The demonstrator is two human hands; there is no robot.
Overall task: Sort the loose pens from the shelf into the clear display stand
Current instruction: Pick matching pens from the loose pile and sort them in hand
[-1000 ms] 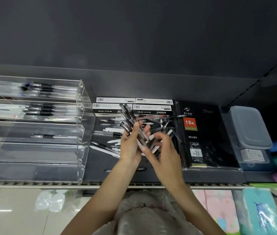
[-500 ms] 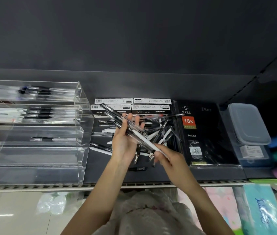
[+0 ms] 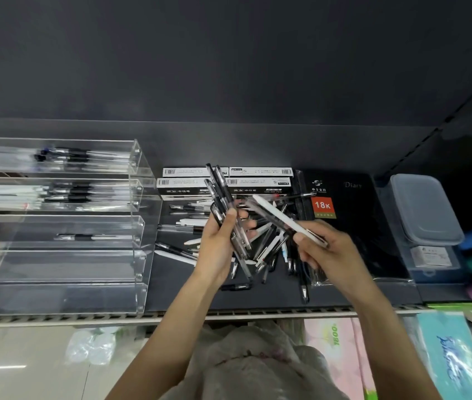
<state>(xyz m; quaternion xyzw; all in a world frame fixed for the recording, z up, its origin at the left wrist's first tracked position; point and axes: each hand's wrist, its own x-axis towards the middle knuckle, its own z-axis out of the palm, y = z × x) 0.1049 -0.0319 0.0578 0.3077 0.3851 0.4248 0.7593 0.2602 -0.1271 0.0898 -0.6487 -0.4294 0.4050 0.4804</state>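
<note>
My right hand (image 3: 325,249) pinches one white-barrelled pen with a black clip (image 3: 283,219) near its clip end; the barrel angles up and left, clear of the shelf. Risk: the grip sits at one end, so the long free part can swing and strike the bundle beside it.

My left hand (image 3: 220,246) is curled round a fanned bundle of clear-barrelled pens with black grips (image 3: 223,197), thumb across the front. Risk: the pens splay at differing angles, so any loosening of the thumb could let the lower ones slide out onto the pile.

Under both hands lies the loose heap of mixed black, clear and white pens (image 3: 269,249) on the dark shelf board (image 3: 272,295). One black pen (image 3: 304,287) and a short black piece (image 3: 236,287) lie near the front edge; a knock from my wrist could roll them off.

To the left stands the tiered clear acrylic display stand (image 3: 139,255). Upper tiers hold pens, one pen lies in the middle tier, lower tiers look unfilled. Risk: transparent tier fronts are hard to judge, so a pen tip may catch an edge on entry
</note>
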